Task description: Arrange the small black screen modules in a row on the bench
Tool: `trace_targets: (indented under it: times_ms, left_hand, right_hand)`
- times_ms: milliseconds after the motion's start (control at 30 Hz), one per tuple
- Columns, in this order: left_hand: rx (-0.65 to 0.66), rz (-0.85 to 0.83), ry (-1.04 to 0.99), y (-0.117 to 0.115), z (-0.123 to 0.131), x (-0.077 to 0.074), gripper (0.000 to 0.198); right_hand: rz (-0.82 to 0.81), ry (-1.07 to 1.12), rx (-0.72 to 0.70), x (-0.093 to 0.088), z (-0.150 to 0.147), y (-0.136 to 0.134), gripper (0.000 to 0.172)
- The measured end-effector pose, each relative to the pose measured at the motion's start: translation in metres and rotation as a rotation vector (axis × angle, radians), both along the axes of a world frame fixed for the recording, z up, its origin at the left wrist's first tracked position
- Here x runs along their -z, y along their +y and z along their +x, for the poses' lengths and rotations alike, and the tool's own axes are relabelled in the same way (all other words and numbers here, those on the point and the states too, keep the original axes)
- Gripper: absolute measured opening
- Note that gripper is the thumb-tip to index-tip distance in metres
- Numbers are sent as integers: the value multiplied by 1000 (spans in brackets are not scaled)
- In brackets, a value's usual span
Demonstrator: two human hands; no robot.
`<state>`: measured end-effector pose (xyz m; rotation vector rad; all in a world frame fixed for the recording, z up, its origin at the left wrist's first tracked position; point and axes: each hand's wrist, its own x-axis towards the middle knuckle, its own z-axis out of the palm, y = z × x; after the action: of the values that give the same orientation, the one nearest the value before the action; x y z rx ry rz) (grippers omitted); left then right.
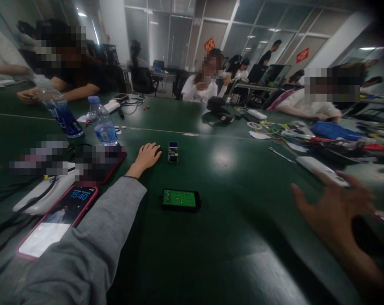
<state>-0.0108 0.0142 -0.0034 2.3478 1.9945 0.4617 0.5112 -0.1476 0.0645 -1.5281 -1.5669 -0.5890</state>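
Note:
My left hand (146, 156) rests flat on the green table, palm down, fingers stretched out and holding nothing. Just right of its fingertips stands a small electronics module (173, 152) with a little dark-blue screen on top. A green circuit board (180, 198) in a black frame lies flat nearer to me. Off to the right, my right hand (333, 207) is raised and somewhat blurred, its thumb and fingers apart. Its fingers are close to a long white device (321, 170); whether they touch it I cannot tell.
Left of my sleeve lie a lit phone (60, 220), a white cased device with black cables, and a red-edged phone. Behind them stand two water bottles (103, 123). A wrench (282, 155) and a heap of wires (271, 127) are at right. Several people sit around.

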Motion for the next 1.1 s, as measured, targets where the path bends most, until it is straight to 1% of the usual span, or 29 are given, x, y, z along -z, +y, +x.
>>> trace_targets:
  times_ms: [67,100,200,267,333,367,433,533,667,767,833,967,1033,1100]
  left_hand:
    - [4,4,-2,0,0,0,52]
    - [7,7,-2,0,0,-1,52]
    - [10,11,6,0,0,-1,52]
    - [10,11,11,0,1,0,52]
    - [8,15,16,0,1,0,51]
    - [-1,19,19,0,1,0,50]
    - [-8,16,27,0,2,0,49]
    - [-13,14,33,0,3,-1,50]
    - [-16,29,32,-3,5,-4,50]
    - [-25,23,34,-5,6,-5,49]
    - [-28,18,35,-5,6,-6,50]
    - [-22,15,31,-4,5,-5,51]
    - [-19,17,28,-3,4,-4,51]
    - [-12,20,22,-2,3,-2,51]
  right_hand:
    - [-69,-73,-105,5,-37,23,71]
    - [-137,-107,-199,9,-59,35,67]
    - [-392,-179,-568,24,-136,69,55]
    - [-504,-204,-727,34,-187,88,52]
    - [-545,-217,-812,43,-230,104,55]
    - [-551,-215,-834,46,-246,110,58]
    - [-550,-200,-856,50,-267,121,61]
    - [-536,-141,-880,54,-274,129,55]
    - [-485,2,-888,56,-265,133,30]
    - [-430,119,-903,56,-262,136,19]
    - [-420,220,-932,57,-262,138,17]
    - [-527,455,-923,61,-261,145,22]
    - [-551,503,-928,65,-260,148,24]
    - [-542,537,-944,68,-259,152,24]
